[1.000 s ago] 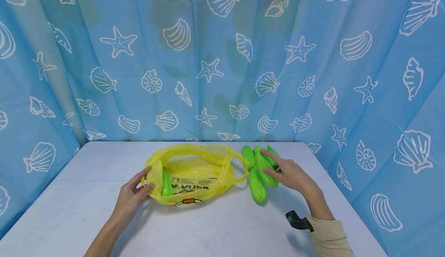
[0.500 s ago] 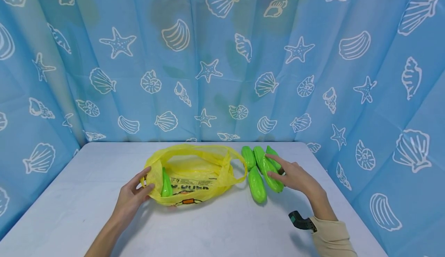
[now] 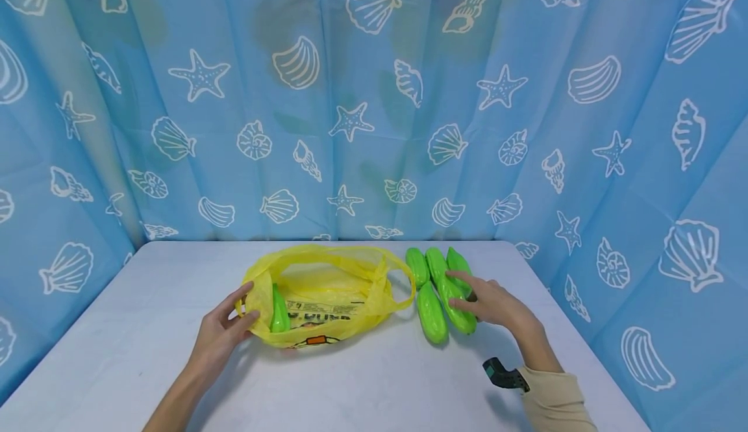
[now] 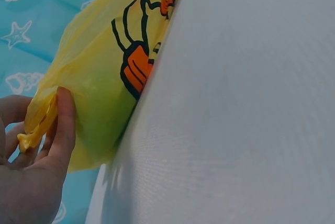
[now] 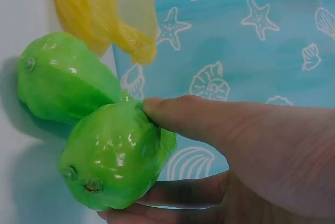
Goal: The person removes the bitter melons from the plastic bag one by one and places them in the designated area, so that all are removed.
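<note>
A yellow plastic bag [image 3: 374, 302] lies on its side with its mouth spread toward me; one shiny green gourd-like vegetable [image 3: 279, 312] is inside at its left. My left hand [image 3: 224, 318] pinches the bag's left edge by the handle, thumb in front and fingers behind, as the left wrist view also shows. To the right, my right hand [image 3: 493, 302] holds another green gourd-like vegetable [image 3: 461, 318] between thumb and fingers. In the right wrist view its rounded, nubbed end [image 5: 112, 158] faces the camera, with the lower fingers partly hidden behind it.
Beside the held vegetable lie similar green ones: one nearer me [image 3: 432, 318], one far left [image 3: 417, 266] and one far right [image 3: 458, 263]. The bag's right handle loop [image 3: 406, 282] nearly touches them. A shell-patterned blue curtain [image 3: 350, 159] hangs behind the white table [image 3: 362, 386].
The right hand has drawn the held green vegetable a little toward me and to the right, away from its neighbours. My left hand and the bag have stayed in place.
</note>
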`<state>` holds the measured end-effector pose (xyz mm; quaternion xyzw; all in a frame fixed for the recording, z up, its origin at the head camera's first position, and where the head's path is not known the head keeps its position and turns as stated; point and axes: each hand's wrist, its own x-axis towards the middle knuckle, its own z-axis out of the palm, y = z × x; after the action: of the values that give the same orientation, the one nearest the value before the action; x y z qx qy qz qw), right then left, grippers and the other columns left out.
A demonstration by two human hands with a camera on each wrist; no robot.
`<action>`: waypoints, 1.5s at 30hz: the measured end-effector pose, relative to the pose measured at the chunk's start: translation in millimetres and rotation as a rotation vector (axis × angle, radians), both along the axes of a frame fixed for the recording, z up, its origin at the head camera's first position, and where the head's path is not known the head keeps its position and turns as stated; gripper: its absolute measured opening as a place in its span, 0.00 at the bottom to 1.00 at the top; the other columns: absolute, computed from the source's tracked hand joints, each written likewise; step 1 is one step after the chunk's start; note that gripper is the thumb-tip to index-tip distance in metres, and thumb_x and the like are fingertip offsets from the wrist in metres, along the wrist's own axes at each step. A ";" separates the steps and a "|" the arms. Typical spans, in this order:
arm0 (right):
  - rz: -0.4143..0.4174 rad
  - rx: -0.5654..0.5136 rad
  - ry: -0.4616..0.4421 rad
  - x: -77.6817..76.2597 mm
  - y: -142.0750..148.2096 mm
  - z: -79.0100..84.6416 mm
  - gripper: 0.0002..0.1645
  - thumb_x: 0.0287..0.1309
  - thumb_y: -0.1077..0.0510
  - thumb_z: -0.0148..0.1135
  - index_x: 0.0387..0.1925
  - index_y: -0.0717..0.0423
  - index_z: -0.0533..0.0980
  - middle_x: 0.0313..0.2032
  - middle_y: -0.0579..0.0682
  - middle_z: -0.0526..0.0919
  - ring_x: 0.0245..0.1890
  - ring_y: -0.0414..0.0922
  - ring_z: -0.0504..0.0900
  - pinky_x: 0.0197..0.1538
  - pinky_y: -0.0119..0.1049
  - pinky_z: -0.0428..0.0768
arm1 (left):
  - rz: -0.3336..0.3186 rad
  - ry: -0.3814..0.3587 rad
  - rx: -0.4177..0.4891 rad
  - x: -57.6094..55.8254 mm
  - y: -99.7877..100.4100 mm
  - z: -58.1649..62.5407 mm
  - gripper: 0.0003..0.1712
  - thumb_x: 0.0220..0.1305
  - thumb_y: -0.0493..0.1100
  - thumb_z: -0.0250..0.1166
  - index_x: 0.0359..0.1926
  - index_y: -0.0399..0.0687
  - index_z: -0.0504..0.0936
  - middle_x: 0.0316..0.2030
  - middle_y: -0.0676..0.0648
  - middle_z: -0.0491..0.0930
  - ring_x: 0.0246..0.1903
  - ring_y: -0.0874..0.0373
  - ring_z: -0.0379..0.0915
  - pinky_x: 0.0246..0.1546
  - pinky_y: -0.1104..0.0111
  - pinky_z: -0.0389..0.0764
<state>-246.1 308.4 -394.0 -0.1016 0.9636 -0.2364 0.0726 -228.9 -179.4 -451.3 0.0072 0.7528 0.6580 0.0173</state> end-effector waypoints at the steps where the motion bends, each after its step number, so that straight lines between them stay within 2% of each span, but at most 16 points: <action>1: -0.003 0.003 -0.005 -0.3 -0.1 -0.8 0.41 0.65 0.43 0.60 0.75 0.45 0.57 0.18 0.48 0.74 0.23 0.45 0.77 0.33 0.37 0.70 | -0.001 0.004 0.002 0.0 0.0 -0.1 0.40 0.67 0.50 0.65 0.75 0.63 0.58 0.76 0.48 0.50 0.47 0.77 0.76 0.46 0.73 0.84; 5: -0.023 0.000 -0.031 -1.6 0.4 -5.1 0.41 0.65 0.43 0.60 0.74 0.46 0.57 0.18 0.47 0.73 0.22 0.47 0.78 0.34 0.37 0.71 | -0.004 0.014 0.002 0.0 0.0 0.2 0.40 0.66 0.50 0.65 0.75 0.62 0.58 0.76 0.47 0.50 0.47 0.77 0.76 0.45 0.73 0.84; 15: -0.041 -0.023 -0.059 -5.0 3.3 -16.8 0.40 0.65 0.45 0.62 0.74 0.47 0.59 0.14 0.45 0.68 0.19 0.50 0.79 0.30 0.36 0.74 | 0.003 -0.013 0.006 -0.7 0.0 -0.2 0.40 0.67 0.50 0.65 0.75 0.63 0.58 0.76 0.49 0.50 0.47 0.76 0.76 0.46 0.73 0.84; 21: -0.059 -0.015 -0.070 -4.9 3.0 -19.0 0.40 0.64 0.45 0.62 0.73 0.49 0.60 0.16 0.48 0.71 0.19 0.49 0.80 0.31 0.36 0.76 | 0.000 -0.003 0.016 -0.3 0.1 -0.4 0.40 0.66 0.49 0.65 0.75 0.62 0.58 0.76 0.49 0.50 0.47 0.77 0.76 0.46 0.73 0.84; 32: -0.087 -0.005 -0.080 -6.7 2.0 -23.9 0.39 0.64 0.46 0.62 0.72 0.51 0.61 0.32 0.51 0.79 0.21 0.45 0.81 0.33 0.37 0.78 | 0.006 -0.004 0.014 -0.3 0.5 0.4 0.40 0.67 0.48 0.65 0.75 0.62 0.58 0.76 0.48 0.51 0.48 0.76 0.76 0.47 0.73 0.84; 45: -0.112 -0.012 -0.050 -7.9 -2.3 -24.8 0.37 0.67 0.46 0.59 0.72 0.52 0.62 0.48 0.59 0.80 0.24 0.44 0.81 0.33 0.38 0.78 | 0.006 0.000 0.017 -0.3 0.8 0.0 0.39 0.67 0.47 0.64 0.75 0.61 0.58 0.76 0.47 0.51 0.48 0.76 0.76 0.47 0.72 0.84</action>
<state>-254.0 306.1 -418.7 -0.0419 0.9643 -0.2481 0.0826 -229.2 -178.6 -451.3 0.0052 0.7471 0.6646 0.0155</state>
